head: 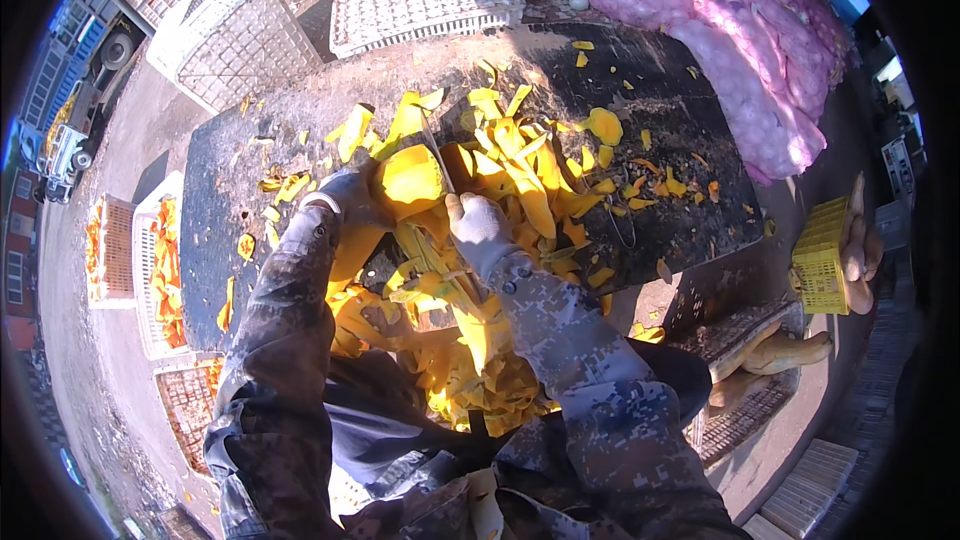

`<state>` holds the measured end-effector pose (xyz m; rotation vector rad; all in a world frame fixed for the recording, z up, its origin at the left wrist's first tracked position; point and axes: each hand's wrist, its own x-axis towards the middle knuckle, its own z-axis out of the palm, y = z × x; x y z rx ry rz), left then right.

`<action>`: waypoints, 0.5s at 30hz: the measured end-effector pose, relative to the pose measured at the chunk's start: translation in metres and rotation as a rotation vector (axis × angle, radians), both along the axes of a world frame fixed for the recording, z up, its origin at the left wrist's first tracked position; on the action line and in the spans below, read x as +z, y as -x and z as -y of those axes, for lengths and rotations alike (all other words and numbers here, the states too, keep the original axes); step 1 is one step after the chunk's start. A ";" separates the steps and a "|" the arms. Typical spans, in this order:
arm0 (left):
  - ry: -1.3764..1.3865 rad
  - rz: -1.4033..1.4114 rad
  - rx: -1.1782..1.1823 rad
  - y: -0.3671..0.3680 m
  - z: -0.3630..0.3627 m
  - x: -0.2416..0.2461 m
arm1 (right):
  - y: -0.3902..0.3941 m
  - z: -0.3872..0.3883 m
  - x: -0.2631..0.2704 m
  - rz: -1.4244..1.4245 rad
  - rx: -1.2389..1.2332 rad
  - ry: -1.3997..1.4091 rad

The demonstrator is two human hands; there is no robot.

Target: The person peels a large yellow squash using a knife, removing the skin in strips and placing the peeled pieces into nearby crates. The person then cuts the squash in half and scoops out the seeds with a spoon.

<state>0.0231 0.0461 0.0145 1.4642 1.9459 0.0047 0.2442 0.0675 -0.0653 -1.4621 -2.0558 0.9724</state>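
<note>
In the head view my gloved left hand (pixel 352 195) grips a peeled piece of orange-yellow squash (pixel 410 180) from its left side, over the board. My gloved right hand (pixel 478 223) is closed on a knife, whose thin blade (pixel 436 150) points away from me along the right side of the squash. The knife's handle is hidden in the fist. Long yellow peelings (pixel 517 165) lie heaped right of and beyond my hands, and more hang over the near edge towards a pile of peelings (pixel 480 382) between my legs.
A dark, worn board (pixel 660 105) bears scattered scraps and a thin wire loop. White plastic crates (pixel 240 45) stand beyond it; crates with orange pieces (pixel 161 270) stand left. Pink net sacks (pixel 750 37) lie back right. A yellow crate (pixel 821 262) and long squashes (pixel 780 352) are right.
</note>
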 end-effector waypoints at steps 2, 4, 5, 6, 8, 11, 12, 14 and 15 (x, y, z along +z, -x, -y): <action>-0.042 0.047 -0.021 0.007 -0.005 -0.003 | -0.003 -0.005 0.010 -0.109 0.010 0.086; -0.051 -0.004 -0.020 0.012 -0.004 -0.014 | -0.021 -0.012 0.026 -0.254 0.046 0.329; -0.034 -0.045 -0.005 0.015 -0.002 -0.021 | -0.033 -0.012 0.035 -0.352 0.089 0.302; -0.017 -0.071 0.000 0.018 0.001 -0.028 | -0.048 -0.009 0.043 -0.444 0.116 0.257; -0.103 -0.154 -0.114 0.021 0.000 -0.042 | -0.082 -0.015 0.060 -0.503 0.062 0.160; -0.157 -0.271 -0.136 0.017 0.005 -0.057 | -0.137 -0.048 0.074 -0.165 -0.127 -0.121; -0.192 -0.314 -0.159 0.014 0.008 -0.058 | -0.153 -0.060 0.074 0.092 -0.185 -0.221; -0.104 -0.324 -0.103 0.004 0.012 -0.056 | -0.188 -0.085 0.066 0.489 -0.265 -0.310; -0.121 -0.375 -0.116 -0.005 0.016 -0.054 | -0.202 -0.095 0.059 0.640 -0.291 -0.278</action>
